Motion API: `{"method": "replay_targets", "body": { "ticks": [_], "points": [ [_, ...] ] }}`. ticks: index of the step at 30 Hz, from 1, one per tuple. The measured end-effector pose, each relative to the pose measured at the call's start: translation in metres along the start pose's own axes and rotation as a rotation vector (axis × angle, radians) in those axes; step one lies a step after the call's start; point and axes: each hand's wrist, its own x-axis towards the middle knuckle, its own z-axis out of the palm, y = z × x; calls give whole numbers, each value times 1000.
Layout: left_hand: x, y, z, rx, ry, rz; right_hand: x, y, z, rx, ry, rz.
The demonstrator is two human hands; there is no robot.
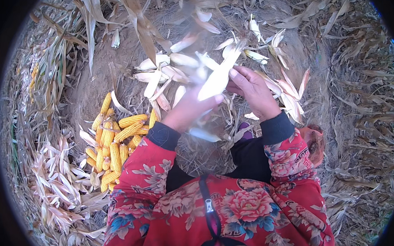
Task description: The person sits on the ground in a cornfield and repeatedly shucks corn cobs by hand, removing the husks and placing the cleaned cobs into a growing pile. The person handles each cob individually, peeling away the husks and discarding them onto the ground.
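Observation:
A pale, husk-covered ear of corn [221,71] is held up in front of me, slanting to the upper right and brightly lit. Its lower end rests in my left hand [192,106], whose thumb lies across the base. My right hand [250,86] has its thumb and bent fingers against the right edge of the husk; part of that grip is hidden. Beyond my hands, several ears in pale husks [157,63] lie on the soil. To the left of my left forearm is a heap of bare yellow corn cobs [109,141].
Stripped husks [58,187] form a pile at lower left, and loose empty husks [291,99] lie right of my right hand. Dry corn stalks [138,22] reach in from the top. Dry leaves [360,121] cover the ground at right. A reddish object [313,143] sits by my right sleeve.

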Motion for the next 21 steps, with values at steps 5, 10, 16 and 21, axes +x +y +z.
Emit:
{"method": "replay_targets", "body": {
  "ticks": [5,10,16,21],
  "points": [
    [4,-3,1,162,45,-50,6,-4,-9,-44,7,47],
    [13,-24,4,628,329,336,9,-4,1,-51,81,-42],
    [9,-13,16,709,466,355,19,5,3,7,140,-100],
    [10,-19,11,710,521,380,24,8,1,138,143,-25]
  ]
}}
